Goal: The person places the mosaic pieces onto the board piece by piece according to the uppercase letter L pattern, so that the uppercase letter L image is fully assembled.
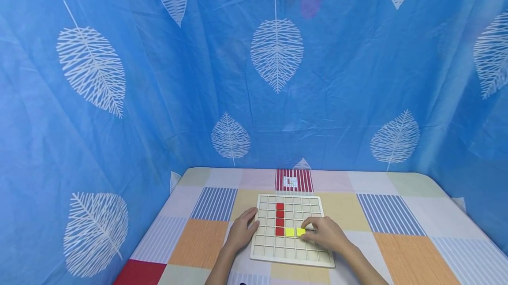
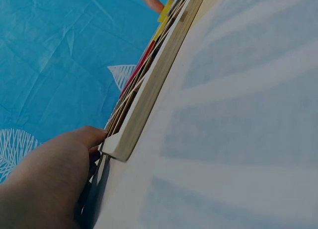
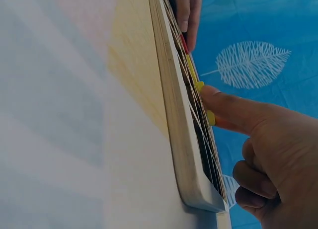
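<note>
A pale wooden grid board (image 1: 293, 254) lies on the table with several red tiles (image 1: 280, 214) in one column. Beside the lowest red one sits a yellow tile (image 1: 289, 232), flat in its cell. My right hand (image 1: 327, 234) pinches a second yellow tile (image 1: 300, 232) between thumb and forefinger, just right of the first; in the right wrist view this yellow tile (image 3: 211, 117) stands tilted at the board's surface. My left hand (image 1: 240, 230) rests against the board's left edge, thumb and fingertips at the rim, fingers loosely bent. In the left wrist view the thumb (image 2: 92, 135) touches that edge.
Behind the board lies a small white card (image 1: 290, 182) with a printed grid pattern. A patchwork cloth (image 1: 202, 241) covers the table. Blue curtains (image 1: 333, 77) with white leaves surround the table at the back and both sides.
</note>
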{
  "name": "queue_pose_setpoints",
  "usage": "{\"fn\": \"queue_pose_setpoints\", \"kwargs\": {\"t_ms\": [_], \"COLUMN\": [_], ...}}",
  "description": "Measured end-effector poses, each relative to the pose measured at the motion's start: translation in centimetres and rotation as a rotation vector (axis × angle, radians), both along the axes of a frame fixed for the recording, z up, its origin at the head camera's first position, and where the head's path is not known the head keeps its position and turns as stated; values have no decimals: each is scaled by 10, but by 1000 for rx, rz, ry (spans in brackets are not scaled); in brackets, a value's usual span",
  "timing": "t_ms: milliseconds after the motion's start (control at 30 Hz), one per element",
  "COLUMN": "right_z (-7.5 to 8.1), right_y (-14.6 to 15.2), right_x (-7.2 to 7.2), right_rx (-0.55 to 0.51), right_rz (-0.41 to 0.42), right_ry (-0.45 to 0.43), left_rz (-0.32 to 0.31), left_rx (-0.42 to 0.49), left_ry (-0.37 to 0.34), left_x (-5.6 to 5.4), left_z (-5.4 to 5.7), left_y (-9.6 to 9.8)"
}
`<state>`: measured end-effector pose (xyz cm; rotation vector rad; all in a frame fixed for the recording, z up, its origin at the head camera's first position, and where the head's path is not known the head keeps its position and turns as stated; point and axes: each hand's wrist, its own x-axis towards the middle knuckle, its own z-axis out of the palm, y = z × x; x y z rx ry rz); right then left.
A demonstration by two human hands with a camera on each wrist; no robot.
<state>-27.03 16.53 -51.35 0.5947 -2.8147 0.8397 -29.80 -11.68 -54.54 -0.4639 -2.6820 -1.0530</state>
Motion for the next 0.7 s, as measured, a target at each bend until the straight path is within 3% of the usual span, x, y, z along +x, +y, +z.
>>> {"fn": "queue_pose_setpoints", "kwargs": {"t_ms": [167, 700], "right_z": [-2, -5], "right_y": [1, 4], "right_x": [-1, -4], "right_rx": [19, 22], "right_rz": [20, 37], "right_ry": [-18, 17], "left_rz": [0, -2], "left_rx": [9, 1], "left_ry": [-27, -12], "left_x": [-1, -4], "left_z": [0, -2], "left_y": [0, 0]}}
